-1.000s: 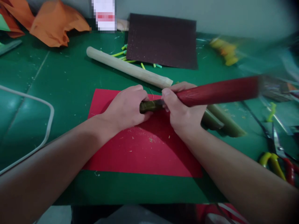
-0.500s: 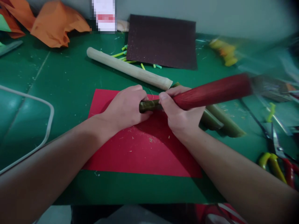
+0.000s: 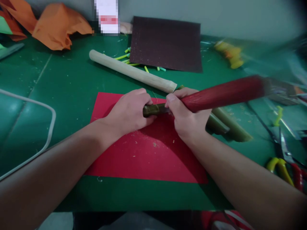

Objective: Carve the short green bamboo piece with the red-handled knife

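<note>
Head camera view: over the far part of the red sheet, the left hand is closed around a dark green stem, thumb and fingers wrapped about it with a short length showing beyond them. The right hand, above the sheet's far right part, is clenched round a red-handled tool, its thumb pressed close beside the stem. The tool's handle reaches out past the sheet's right side; its working end is too hidden to make out.

Compared with half a second ago, the right hand and tool sit slightly farther right, while the left hand and stem hold almost the same place. That suggests a small working stroke along the stem, with the left hand as the anchor.

Small pale scraps lie on the sheet. Just beyond its far edge a pale stick slants across the green table, with a dark brown sheet farther back. To the right of the red sheet lie thick green pieces and, farther right, scissors.
</note>
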`<state>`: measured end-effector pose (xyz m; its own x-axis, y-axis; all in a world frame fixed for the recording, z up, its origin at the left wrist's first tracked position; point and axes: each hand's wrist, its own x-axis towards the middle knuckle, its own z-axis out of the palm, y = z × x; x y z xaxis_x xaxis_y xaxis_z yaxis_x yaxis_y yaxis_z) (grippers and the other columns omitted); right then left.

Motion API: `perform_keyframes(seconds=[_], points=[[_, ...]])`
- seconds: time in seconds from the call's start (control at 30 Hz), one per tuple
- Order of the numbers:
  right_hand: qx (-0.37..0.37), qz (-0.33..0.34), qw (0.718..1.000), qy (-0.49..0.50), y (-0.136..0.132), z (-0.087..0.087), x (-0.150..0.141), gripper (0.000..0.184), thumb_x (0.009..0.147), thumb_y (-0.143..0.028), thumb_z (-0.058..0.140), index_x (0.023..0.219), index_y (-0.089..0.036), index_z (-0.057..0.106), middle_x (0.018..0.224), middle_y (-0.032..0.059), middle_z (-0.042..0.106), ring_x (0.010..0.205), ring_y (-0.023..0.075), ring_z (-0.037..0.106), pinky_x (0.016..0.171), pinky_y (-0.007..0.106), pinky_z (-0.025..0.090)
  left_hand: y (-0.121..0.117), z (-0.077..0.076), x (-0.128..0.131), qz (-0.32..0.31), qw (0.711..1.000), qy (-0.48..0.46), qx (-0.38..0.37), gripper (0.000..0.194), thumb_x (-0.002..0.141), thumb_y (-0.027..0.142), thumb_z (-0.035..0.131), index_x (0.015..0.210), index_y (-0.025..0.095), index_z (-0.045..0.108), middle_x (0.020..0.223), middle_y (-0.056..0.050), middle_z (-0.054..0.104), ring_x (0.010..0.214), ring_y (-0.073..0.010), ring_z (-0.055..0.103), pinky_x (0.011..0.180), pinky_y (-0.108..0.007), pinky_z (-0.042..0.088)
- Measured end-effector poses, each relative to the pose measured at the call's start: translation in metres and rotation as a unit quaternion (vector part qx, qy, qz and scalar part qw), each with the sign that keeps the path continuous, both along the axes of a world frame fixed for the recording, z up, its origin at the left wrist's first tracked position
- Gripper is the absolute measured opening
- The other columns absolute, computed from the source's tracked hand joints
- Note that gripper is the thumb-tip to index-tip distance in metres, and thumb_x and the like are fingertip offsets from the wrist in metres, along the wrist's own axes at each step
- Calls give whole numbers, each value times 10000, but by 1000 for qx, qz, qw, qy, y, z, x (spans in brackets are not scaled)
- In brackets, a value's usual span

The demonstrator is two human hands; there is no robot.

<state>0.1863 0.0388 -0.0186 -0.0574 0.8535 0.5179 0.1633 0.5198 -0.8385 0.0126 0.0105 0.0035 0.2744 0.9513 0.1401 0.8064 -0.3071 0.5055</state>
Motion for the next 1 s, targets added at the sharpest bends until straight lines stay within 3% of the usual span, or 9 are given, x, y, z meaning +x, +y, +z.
perform_keyframes(seconds=[0.2, 0.53, 0.8, 1.0], points=[[18, 22, 1000, 5, -3, 0, -1, 244, 863, -300, 755, 663, -292, 615, 594, -37, 609, 547, 157, 585, 532, 350, 507, 0, 2, 0, 0, 1000, 5, -8, 206, 803, 364, 739, 804, 182, 642, 840, -32, 583, 722, -173, 529, 612, -322, 395], [-3, 0, 1000, -3, 0, 0, -1, 292, 896, -496, 755, 742, -283, 630, 700, 7, 649, 734, 211, 686, 686, 401, 581, 0, 1, 0, -5, 1000, 2, -3, 178, 809, 335, 734, 820, 173, 661, 850, -43, 593, 753, -188, 546, 650, -337, 414], [1, 18, 1000, 0, -1, 2, 1, 316, 891, -456, 738, 672, -269, 611, 635, -16, 609, 582, 158, 593, 594, 364, 545, 0, -1, 0, 0, 1000, -4, -1, 193, 802, 352, 752, 840, 179, 675, 861, -34, 607, 738, -178, 550, 639, -325, 415], [-13, 27, 1000, -5, 1, 3, 2, 319, 905, -467, 715, 680, -269, 605, 643, -8, 605, 624, 173, 626, 617, 371, 559, 0, -3, -2, -11, 1000, 2, 11, 192, 815, 359, 736, 870, 182, 684, 875, -45, 621, 782, -200, 566, 658, -332, 417]])
